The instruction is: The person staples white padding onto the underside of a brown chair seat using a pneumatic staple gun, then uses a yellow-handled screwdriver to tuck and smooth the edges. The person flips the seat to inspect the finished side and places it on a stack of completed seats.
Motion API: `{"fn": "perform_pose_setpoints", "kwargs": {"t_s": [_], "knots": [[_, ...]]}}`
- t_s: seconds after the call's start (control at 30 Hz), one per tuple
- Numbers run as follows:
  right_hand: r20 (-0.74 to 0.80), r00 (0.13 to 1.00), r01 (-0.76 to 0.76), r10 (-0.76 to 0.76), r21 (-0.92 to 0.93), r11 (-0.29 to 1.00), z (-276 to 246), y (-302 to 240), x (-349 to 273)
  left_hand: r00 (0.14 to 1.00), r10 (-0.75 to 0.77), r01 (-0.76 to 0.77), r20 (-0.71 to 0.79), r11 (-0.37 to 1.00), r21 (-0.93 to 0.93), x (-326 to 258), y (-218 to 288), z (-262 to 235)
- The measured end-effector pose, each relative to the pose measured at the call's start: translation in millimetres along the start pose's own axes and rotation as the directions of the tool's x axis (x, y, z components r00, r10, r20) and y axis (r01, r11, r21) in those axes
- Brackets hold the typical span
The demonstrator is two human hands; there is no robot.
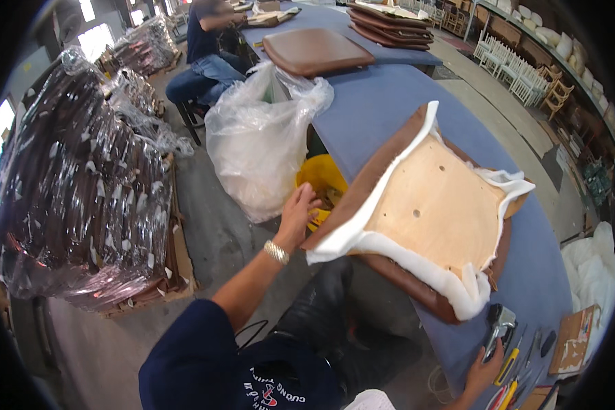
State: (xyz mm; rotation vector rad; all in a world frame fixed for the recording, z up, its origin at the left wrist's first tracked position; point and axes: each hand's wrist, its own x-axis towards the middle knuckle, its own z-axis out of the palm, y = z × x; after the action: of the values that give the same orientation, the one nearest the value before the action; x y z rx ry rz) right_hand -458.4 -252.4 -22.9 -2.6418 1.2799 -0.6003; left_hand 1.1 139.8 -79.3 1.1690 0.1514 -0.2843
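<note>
A chair seat pad [434, 205] lies underside up on the blue table, its bare plywood panel framed by folded white padding and brown upholstery. My left hand [299, 213] hovers by the pad's near left corner, fingers apart and holding nothing, in front of a yellow bucket [324, 179]. At the lower right, my right hand [484, 369] is closed round a silver and black staple gun [500, 329], which rests on the table top. Part of that hand's grip is hidden.
Hand tools, including a yellow utility knife [507, 365], lie beside a cardboard box [575, 340]. A clear plastic bag [253, 150] stands left of the table [383, 89]. A brown seat [316, 51] and stacked covers [389, 26] sit farther back; another person [212, 61] sits there. Wrapped stacks [82, 184] stand left.
</note>
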Motion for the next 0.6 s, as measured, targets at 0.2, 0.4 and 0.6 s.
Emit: {"fn": "perform_pose_setpoints", "kwargs": {"t_s": [0.2, 0.4, 0.6], "knots": [[-0.018, 0.996, -0.087, 0.086, -0.233, 0.969, 14.8, -26.7, 15.0, 0.845, 0.519, -0.532, 0.132, 0.787, 0.312, -123.4, -21.9, 49.8], [-0.111, 0.984, -0.161, 0.137, -0.252, 0.954, 25.0, -33.5, 10.2, 0.712, 0.688, -0.573, 0.138, 0.457, 0.680, -67.2, -17.7, 108.1], [-0.105, 0.981, -0.184, 0.163, -0.230, 0.956, 18.2, -43.3, 9.8, 0.367, 0.533, -0.804, 0.762, -0.231, 0.548, -53.6, 16.8, 164.3]]}}
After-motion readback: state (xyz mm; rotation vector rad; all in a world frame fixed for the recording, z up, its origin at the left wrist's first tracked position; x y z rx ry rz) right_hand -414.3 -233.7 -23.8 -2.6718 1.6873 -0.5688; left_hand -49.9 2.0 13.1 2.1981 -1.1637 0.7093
